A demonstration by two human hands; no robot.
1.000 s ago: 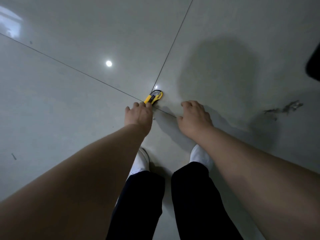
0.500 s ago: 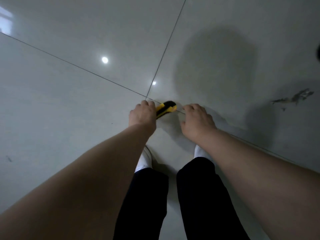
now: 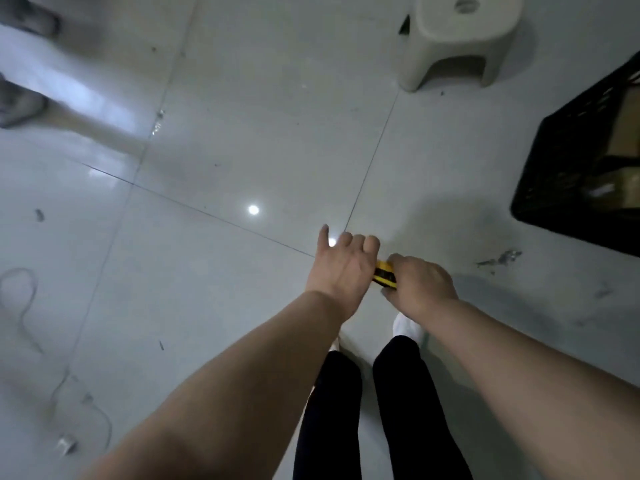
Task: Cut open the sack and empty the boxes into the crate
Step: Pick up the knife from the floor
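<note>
A yellow and black utility knife [image 3: 384, 274] is held between both hands above the tiled floor, mostly hidden by them. My left hand [image 3: 341, 268] grips its left end, with the index finger sticking out. My right hand [image 3: 417, 284] closes over its right end. A black plastic crate [image 3: 557, 157] stands at the right edge, with brown cardboard boxes [image 3: 623, 133] inside it. No sack is in view.
A beige plastic stool [image 3: 460, 39] stands at the top right. Thin cords and a small clip [image 3: 67, 443] lie on the floor at the left. Another person's feet [image 3: 20, 102] show at the top left. My own legs [image 3: 377, 410] and white shoes are below the hands.
The knife came up off the floor in my left hand, and my right hand has closed on its other end. The view rose, bringing the crate and stool into sight.
</note>
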